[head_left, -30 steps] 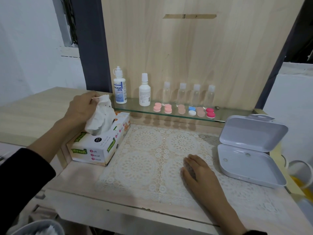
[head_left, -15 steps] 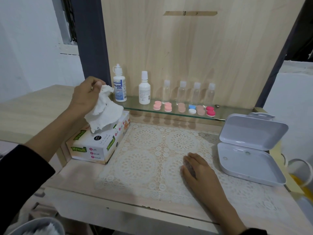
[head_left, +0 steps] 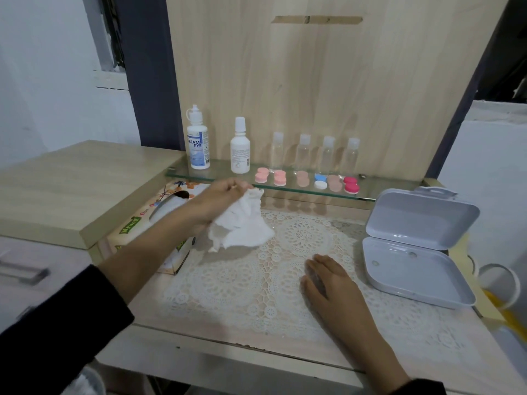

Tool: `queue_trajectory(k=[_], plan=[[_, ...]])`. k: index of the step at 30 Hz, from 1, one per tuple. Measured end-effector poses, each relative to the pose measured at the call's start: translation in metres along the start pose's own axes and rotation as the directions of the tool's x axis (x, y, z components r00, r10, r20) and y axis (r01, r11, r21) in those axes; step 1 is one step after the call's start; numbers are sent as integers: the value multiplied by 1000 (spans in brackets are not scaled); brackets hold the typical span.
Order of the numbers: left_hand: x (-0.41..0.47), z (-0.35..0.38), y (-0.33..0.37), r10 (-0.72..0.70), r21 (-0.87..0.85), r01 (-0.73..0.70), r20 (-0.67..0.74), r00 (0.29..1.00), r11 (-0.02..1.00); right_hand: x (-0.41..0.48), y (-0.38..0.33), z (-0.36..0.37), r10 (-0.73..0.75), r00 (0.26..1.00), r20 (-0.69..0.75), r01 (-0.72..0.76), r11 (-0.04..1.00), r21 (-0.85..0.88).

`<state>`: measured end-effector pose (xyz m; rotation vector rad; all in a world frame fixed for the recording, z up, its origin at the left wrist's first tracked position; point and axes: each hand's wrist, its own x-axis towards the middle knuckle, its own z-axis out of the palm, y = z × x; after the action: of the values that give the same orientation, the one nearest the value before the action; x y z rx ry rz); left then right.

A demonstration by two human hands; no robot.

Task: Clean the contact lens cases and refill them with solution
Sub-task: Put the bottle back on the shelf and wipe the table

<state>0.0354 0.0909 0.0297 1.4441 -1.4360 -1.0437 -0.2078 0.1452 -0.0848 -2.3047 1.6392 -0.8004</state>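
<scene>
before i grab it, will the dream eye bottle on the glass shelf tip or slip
Probably tippy: the Dream Eye bottle stands tall and narrow. Its base may slide on the smooth glass shelf. It looks like light plastic.

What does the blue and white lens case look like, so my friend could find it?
Find the glass shelf against the wooden back panel, where small round contact lens cases sit in a row. The blue and white lens case is third from the right; all its neighbours are pink or peach.
</scene>
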Motion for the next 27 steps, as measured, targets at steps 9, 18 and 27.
queue_trajectory(k=[9, 18, 27], plan=[[-5, 44, -67, 162, 270, -174, 63, 985, 947, 1, 0, 0, 15, 1000, 22, -15, 1000, -3], [-34, 54, -106, 220, 715, -428, 370, 902, 553, 1, -1, 0, 18, 1000, 22, -17, 1000, -20], [-40, 54, -105, 389, 672, -435, 230, 892, 599, 1, 0, 0, 23, 1000, 19, -23, 1000, -1]])
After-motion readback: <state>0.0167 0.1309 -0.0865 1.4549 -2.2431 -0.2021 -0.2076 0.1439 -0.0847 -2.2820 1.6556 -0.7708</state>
